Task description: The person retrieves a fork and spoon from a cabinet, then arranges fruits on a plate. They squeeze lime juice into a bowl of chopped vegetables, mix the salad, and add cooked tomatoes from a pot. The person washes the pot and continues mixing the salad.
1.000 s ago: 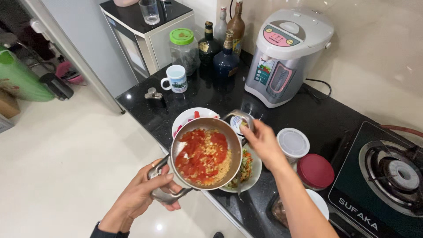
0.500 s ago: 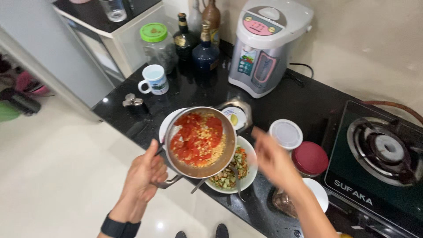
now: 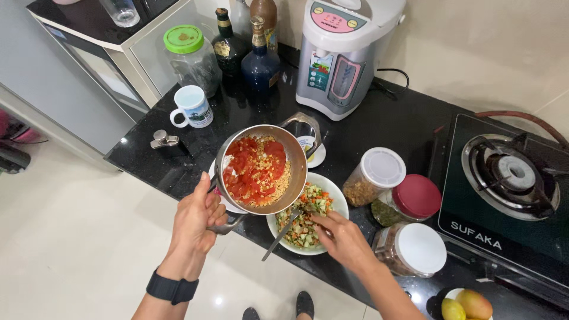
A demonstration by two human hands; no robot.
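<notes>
Head view: left hand [image 3: 198,219] grips the pot [image 3: 261,169] by its handle above the bowl [image 3: 332,192], right hand [image 3: 344,237] seemingly pinching the spoon [image 3: 283,233] there

Steel pot [image 3: 261,169] of tomato and grains tilts over a white bowl [image 3: 308,216] of chopped vegetables.

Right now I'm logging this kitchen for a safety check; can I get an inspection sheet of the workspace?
Surface: black counter, glossy.
Job's things: steel pot of tomato and grains, tilted over white bowl of chopped vegetables; spoon in bowl.
Clutter: three lidded jars, bottles, mug, fruit.
Hands: left hand grips pot handle; right hand holds spoon.
Cables: cord behind water boiler.
Surroundings: gas stove, tiled floor.
</notes>
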